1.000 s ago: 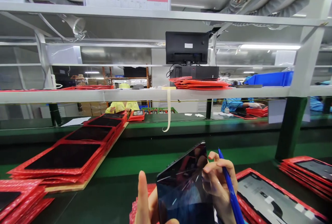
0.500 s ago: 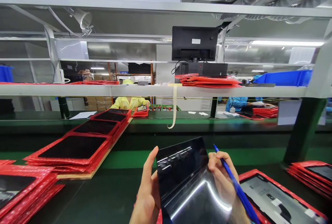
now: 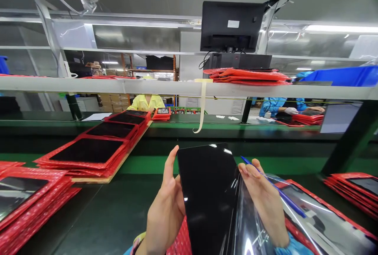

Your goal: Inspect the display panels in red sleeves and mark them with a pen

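A black glossy screen panel [image 3: 208, 192] stands tilted up in front of me. My left hand [image 3: 167, 203] grips its left edge, thumb up along the side. At the panel's right edge, my right hand [image 3: 262, 198] has its fingers closed, with a slim blue pen-like stick [image 3: 291, 203] lying across it. A clear protective film [image 3: 255, 227] hangs loose on the panel's right side and spreads beneath and past my right hand. Whether the fingertips pinch the film or the panel's edge is hard to make out. Red bubble wrap [image 3: 180, 239] shows under the panel.
Stacked screens in red bubble-wrap pouches [image 3: 88, 150] run along a wooden board on the left; another stack [image 3: 26, 203] lies nearer. At right are a grey-backed panel [image 3: 330, 223] and more red pouches [image 3: 351, 196]. Tape [image 3: 202, 107] hangs from the shelf. Two people work beyond.
The clear film has come away from the panel's face toward the right, leaving it plain black. My right hand has opened out a little and moved slightly right. The view has tipped down.
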Demonstrator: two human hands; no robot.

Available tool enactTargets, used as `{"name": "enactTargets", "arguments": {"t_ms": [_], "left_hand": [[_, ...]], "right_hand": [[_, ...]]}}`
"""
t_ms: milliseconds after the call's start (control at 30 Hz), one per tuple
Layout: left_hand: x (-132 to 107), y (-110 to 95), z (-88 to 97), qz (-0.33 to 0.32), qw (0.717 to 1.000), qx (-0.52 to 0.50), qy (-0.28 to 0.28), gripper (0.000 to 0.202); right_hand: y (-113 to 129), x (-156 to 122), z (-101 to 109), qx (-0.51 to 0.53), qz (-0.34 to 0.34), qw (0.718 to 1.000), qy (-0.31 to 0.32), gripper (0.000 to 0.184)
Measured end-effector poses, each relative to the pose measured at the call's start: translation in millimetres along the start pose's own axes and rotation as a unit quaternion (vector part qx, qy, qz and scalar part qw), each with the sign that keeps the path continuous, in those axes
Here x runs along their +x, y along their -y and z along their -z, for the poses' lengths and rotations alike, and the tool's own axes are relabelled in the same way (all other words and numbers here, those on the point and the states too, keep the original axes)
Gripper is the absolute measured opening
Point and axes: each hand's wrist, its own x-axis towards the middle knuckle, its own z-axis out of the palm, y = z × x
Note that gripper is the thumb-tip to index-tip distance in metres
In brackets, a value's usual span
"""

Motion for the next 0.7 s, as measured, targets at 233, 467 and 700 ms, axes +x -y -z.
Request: {"name": "enactTargets", "arguments": {"t_ms": [233,467,700], "left_hand": [[2,2,-3.6,0.029,0.999,-0.035,0.016,0.058],[6,-2,-2.1,0.049,0.999,-0.012,-0.005,0.059],[10,-1,0.6,0.043,0.999,-0.008,0.007,0.065]], "right_hand": [[9,9,-10,0.076,-0.129,0.987,-0.05,0.049],[2,10,-8,0.031,-0.116,0.991,-0.052,0.046],[-3,3,-5,-0.093,-0.063,0.994,0.012,0.04]]}}
